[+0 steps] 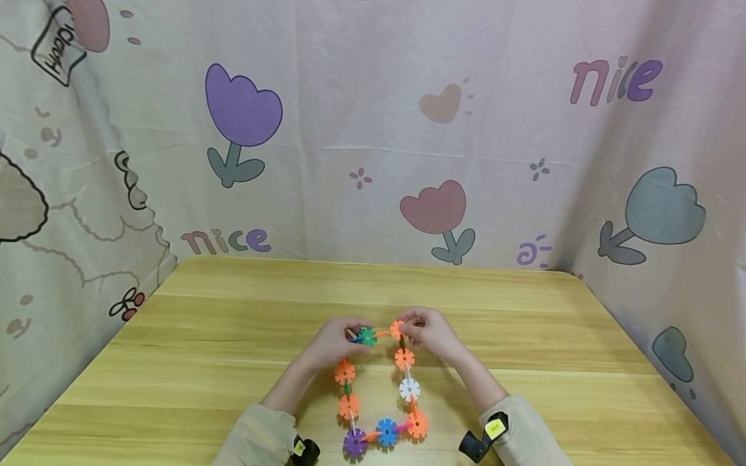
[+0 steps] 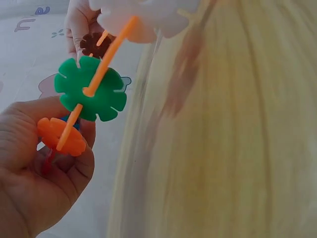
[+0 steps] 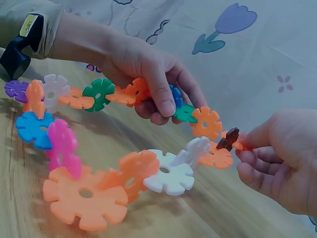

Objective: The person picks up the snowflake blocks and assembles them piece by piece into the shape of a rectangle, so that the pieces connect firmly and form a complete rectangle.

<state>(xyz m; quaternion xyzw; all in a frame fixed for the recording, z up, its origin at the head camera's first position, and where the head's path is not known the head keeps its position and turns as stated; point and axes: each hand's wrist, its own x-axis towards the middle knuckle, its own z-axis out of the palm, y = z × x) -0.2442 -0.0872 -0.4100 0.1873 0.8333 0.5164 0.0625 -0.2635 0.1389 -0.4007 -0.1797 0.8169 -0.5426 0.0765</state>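
Observation:
Notched flower-shaped plastic discs, slotted together, make up a ring-like chain point(image 1: 417, 424) in front of me. My left hand point(image 1: 328, 344) grips its far left corner, around a blue disc point(image 3: 176, 96) and an orange one point(image 2: 69, 138), beside a green disc point(image 1: 367, 338). At the far right corner, my right hand point(image 1: 432, 333) pinches an orange disc point(image 3: 241, 145) next to a brown disc point(image 3: 228, 139). Nearer me hang a purple disc point(image 1: 355, 442), a blue disc point(image 1: 387, 432) and a white disc point(image 1: 409, 389). Fingers partly hide the held pieces.
Under the chain is a wood-grain table point(image 1: 220, 365). A printed curtain point(image 1: 352, 122) hangs behind it and along both sides. Black wrist cameras sit on the left sleeve point(image 1: 257, 435) and the right sleeve point(image 1: 532, 437).

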